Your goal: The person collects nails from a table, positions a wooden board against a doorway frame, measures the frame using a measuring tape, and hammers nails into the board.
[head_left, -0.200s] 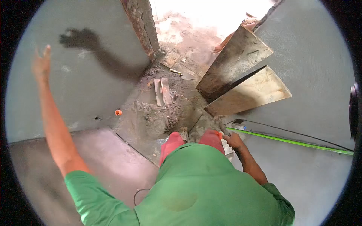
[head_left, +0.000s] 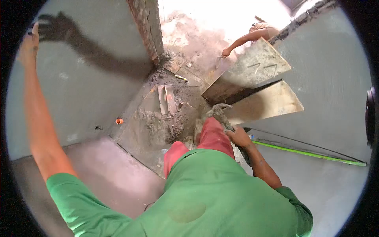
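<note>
My left hand (head_left: 28, 49) is raised at the far left by the grey plastered wall (head_left: 98, 75), fingers stretched upward. Its shadow falls on the wall beside it; whether the fingertips touch the plaster I cannot tell. Down by my right knee, my right hand (head_left: 239, 137) is wrapped round the handle of a hammer (head_left: 219, 112), whose curved head is caked with grey cement. On the dirty floor ahead lie a plastering float (head_left: 167, 98) and a trowel (head_left: 181, 78).
Two boards (head_left: 252, 65) lean at the right wall, with a green strip (head_left: 308, 151) below them. An orange pipe end (head_left: 119, 121) sticks out at left. In the bright doorway, a co-worker's arm (head_left: 246, 38) holds a trowel (head_left: 218, 62).
My left hand has moved up and left along the wall. The hammer has come forward over my right knee, which is raised. The co-worker's arm has come further into view.
</note>
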`<state>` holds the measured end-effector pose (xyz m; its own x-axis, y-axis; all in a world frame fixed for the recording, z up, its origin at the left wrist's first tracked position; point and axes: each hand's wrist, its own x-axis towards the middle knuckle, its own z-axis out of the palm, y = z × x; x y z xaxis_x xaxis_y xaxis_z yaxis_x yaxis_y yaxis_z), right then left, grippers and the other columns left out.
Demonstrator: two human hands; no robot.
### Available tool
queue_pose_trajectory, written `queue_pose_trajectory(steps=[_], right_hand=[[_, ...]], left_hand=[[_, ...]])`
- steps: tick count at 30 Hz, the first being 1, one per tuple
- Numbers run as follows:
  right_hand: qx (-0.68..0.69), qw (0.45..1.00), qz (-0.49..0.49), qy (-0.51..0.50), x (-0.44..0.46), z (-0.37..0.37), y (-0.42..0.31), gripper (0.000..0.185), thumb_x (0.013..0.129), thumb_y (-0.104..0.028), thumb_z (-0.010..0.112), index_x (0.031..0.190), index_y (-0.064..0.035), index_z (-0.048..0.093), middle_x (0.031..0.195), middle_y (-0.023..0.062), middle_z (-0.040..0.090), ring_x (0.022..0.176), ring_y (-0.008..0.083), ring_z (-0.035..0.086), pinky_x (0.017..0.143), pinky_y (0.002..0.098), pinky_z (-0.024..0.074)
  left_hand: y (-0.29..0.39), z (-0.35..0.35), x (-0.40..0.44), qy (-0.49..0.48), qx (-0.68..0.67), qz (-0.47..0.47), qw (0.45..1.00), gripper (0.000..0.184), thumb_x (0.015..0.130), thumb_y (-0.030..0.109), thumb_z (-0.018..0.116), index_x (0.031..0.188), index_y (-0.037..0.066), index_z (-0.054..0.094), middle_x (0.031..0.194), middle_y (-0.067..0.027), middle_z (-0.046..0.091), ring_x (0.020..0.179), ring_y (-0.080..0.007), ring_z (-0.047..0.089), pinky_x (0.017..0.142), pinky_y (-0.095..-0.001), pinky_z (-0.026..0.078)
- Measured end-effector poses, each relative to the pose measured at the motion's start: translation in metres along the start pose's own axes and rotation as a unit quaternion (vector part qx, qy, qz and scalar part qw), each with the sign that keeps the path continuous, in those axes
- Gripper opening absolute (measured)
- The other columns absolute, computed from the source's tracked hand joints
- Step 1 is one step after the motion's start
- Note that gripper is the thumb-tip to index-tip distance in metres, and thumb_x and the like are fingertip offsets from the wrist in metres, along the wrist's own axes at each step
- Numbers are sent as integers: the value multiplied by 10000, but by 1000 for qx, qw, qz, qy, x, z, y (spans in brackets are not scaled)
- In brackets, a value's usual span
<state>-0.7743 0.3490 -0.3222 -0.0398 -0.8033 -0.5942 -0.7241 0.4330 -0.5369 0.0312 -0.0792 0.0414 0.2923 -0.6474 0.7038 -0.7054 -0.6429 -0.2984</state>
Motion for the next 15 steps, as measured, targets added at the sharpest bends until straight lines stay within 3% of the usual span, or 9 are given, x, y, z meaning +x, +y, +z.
queue_pose_trajectory(steps=[3, 6, 11, 15], right_hand=[[-7, 998, -63, 28, 48, -15, -58, 446, 875, -433, 671, 982, -1, 654, 757, 134, 658, 562, 225, 622, 537, 384, 500], [72, 996, 1, -51, 104, -36, -121, 423, 887, -389, 683, 886, 29, 619, 708, 103, 628, 566, 182, 601, 518, 363, 484], [83, 992, 50, -81, 238, -46, -173, 379, 884, -372, 682, 864, 3, 633, 661, 77, 597, 557, 167, 576, 508, 357, 466], [81, 996, 43, -22, 364, -29, -146, 490, 855, -406, 666, 836, 84, 660, 709, 172, 644, 638, 253, 638, 623, 407, 509]], left_hand=[[12, 40, 23, 27, -71, 59, 995, 959, 883, 833, 287, 1345, 51, 597, 1378, -200, 576, 1191, -391, 601, 967, -539, 477], [39, 50, 5, 93, -28, -22, 995, 788, 915, 700, 420, 1335, 58, 599, 1347, -188, 596, 1192, -421, 593, 989, -565, 451], [73, 81, -2, 212, -62, -47, 974, 897, 866, 769, 426, 1405, 58, 513, 1440, -221, 475, 1304, -437, 452, 1048, -625, 316], [40, 114, 4, 310, -35, -43, 949, 995, 827, 825, 430, 1462, 59, 444, 1514, -248, 378, 1394, -450, 339, 1095, -673, 209]])
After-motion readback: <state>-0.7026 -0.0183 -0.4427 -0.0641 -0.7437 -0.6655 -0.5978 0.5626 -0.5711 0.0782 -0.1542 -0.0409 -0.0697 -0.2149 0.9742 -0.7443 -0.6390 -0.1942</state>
